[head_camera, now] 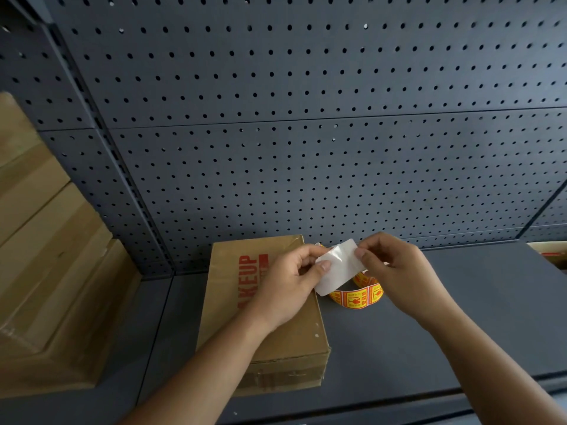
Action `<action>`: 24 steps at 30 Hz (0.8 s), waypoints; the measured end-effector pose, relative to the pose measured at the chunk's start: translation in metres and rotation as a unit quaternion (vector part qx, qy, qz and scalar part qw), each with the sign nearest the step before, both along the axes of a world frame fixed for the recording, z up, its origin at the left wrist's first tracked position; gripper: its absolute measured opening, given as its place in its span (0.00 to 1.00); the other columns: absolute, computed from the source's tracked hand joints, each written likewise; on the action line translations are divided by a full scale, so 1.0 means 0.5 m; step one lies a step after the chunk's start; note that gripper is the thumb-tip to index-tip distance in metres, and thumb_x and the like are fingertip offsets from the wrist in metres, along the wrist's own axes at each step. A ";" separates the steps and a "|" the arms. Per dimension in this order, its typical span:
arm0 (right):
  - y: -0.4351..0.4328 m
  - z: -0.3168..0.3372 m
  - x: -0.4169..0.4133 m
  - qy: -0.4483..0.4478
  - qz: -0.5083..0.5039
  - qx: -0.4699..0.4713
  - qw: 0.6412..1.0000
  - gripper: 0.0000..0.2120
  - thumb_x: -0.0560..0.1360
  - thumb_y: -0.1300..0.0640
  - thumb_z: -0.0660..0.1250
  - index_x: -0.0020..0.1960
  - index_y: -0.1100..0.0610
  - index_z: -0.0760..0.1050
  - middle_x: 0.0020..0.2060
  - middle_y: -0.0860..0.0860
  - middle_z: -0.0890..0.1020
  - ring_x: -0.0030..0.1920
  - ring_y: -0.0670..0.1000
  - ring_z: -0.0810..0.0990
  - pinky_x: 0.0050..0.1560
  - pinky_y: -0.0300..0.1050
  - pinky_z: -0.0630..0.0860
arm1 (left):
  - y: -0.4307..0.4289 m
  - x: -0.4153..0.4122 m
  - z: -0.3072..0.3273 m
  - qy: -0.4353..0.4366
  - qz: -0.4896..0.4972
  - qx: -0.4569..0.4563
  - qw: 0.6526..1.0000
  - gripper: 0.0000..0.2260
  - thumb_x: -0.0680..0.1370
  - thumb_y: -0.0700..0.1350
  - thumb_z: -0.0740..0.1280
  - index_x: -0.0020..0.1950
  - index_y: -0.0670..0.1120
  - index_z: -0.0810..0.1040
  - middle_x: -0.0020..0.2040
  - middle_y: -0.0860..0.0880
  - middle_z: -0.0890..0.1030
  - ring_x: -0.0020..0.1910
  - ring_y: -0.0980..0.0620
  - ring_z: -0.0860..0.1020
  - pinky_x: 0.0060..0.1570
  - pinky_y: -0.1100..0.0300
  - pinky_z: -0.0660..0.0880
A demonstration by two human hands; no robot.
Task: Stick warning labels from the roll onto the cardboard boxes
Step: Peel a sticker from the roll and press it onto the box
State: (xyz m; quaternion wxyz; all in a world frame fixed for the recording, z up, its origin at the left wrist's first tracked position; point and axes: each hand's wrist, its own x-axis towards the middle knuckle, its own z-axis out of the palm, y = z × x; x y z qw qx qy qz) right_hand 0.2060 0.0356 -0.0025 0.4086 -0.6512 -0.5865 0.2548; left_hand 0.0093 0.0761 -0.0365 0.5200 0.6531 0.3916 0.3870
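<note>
Left hand (291, 282) and right hand (395, 268) each pinch one end of a label strip (339, 268) above the shelf (460, 317).
The strip's glossy white back faces up. The yellow-and-red roll (359, 297) curls beneath it, just beside a red-printed cardboard box (233, 302). Stacked boxes (46, 256) stand at left against the pegboard (306, 118).

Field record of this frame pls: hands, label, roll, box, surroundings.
box: brown cardboard box with red print, flat on the dark grey metal shelf; no label visible on it
roll: yellow-and-red roll of warning labels, on the shelf right of the box
left hand: pinches left edge of a white glossy rectangular sheet
right hand: pinches the sheet's upper right corner
sheet: held above the roll; printed side not visible
left side: stacked plain brown cardboard boxes
behind: dark grey perforated back panel
</note>
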 end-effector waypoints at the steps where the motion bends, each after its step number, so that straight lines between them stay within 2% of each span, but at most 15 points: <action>1: 0.001 0.005 0.006 0.005 -0.011 0.000 1.000 0.07 0.80 0.56 0.68 0.43 0.49 0.80 0.37 0.48 0.84 0.38 0.50 0.82 0.40 0.46 0.79 | 0.000 0.000 0.000 0.003 0.000 -0.002 1.000 0.09 0.82 0.45 0.67 0.61 0.48 0.81 0.55 0.52 0.86 0.55 0.54 0.83 0.54 0.57 0.79; 5: 0.001 0.022 0.034 0.020 -0.050 0.006 0.999 0.07 0.81 0.58 0.66 0.45 0.52 0.79 0.38 0.49 0.85 0.33 0.39 0.81 0.37 0.38 0.74 | -0.001 0.000 0.002 0.017 0.008 -0.001 1.000 0.08 0.82 0.45 0.67 0.61 0.50 0.80 0.54 0.53 0.86 0.55 0.57 0.82 0.53 0.57 0.79; 10: -0.002 0.033 0.066 0.049 -0.102 0.033 0.993 0.07 0.81 0.57 0.66 0.45 0.51 0.79 0.33 0.51 0.84 0.29 0.43 0.80 0.37 0.43 0.77 | -0.005 0.001 0.008 0.034 0.012 0.007 0.999 0.09 0.82 0.45 0.67 0.62 0.50 0.80 0.54 0.54 0.86 0.53 0.58 0.82 0.49 0.64 0.77; 14: -0.014 0.050 0.063 0.071 -0.127 0.071 0.987 0.06 0.81 0.59 0.66 0.46 0.54 0.77 0.38 0.53 0.83 0.25 0.43 0.79 0.28 0.34 0.74 | -0.012 0.003 0.016 0.025 0.012 0.011 1.000 0.08 0.81 0.45 0.69 0.59 0.54 0.82 0.51 0.54 0.85 0.51 0.57 0.82 0.44 0.64 0.77; 16: -0.024 0.054 0.050 0.076 -0.118 0.083 0.987 0.06 0.81 0.59 0.66 0.46 0.54 0.77 0.38 0.50 0.83 0.27 0.48 0.82 0.29 0.40 0.77 | -0.015 0.003 0.019 0.023 0.014 0.025 0.999 0.08 0.81 0.46 0.70 0.59 0.54 0.82 0.52 0.54 0.85 0.53 0.58 0.82 0.48 0.64 0.79; 18: -0.034 0.056 0.031 0.082 -0.106 0.089 0.987 0.05 0.81 0.58 0.66 0.46 0.52 0.77 0.35 0.48 0.84 0.29 0.52 0.85 0.33 0.48 0.80 | -0.017 0.004 0.024 0.013 0.018 0.039 0.999 0.09 0.80 0.46 0.70 0.61 0.52 0.82 0.56 0.54 0.84 0.56 0.60 0.81 0.55 0.66 0.78; 19: -0.039 0.057 0.019 0.083 -0.102 0.090 0.987 0.06 0.81 0.58 0.67 0.45 0.52 0.76 0.32 0.48 0.85 0.30 0.52 0.85 0.35 0.49 0.81 | -0.020 0.004 0.029 0.004 0.022 0.040 0.999 0.09 0.80 0.46 0.70 0.61 0.50 0.82 0.56 0.54 0.84 0.57 0.61 0.81 0.56 0.67 0.77; 21: -0.047 0.058 -0.006 0.084 -0.089 0.105 0.987 0.06 0.80 0.59 0.67 0.45 0.51 0.76 0.30 0.51 0.85 0.31 0.48 0.86 0.35 0.45 0.81 | -0.024 0.002 0.038 0.001 0.038 0.056 0.998 0.08 0.80 0.47 0.69 0.58 0.48 0.83 0.55 0.54 0.85 0.56 0.62 0.81 0.56 0.69 0.76; 24: -0.053 0.051 -0.039 0.018 -0.073 0.172 0.982 0.07 0.79 0.60 0.69 0.45 0.50 0.76 0.36 0.49 0.86 0.34 0.41 0.86 0.35 0.40 0.81 | -0.027 -0.002 0.052 0.008 0.066 0.072 0.995 0.10 0.80 0.51 0.67 0.54 0.47 0.85 0.48 0.55 0.86 0.50 0.61 0.82 0.51 0.69 0.77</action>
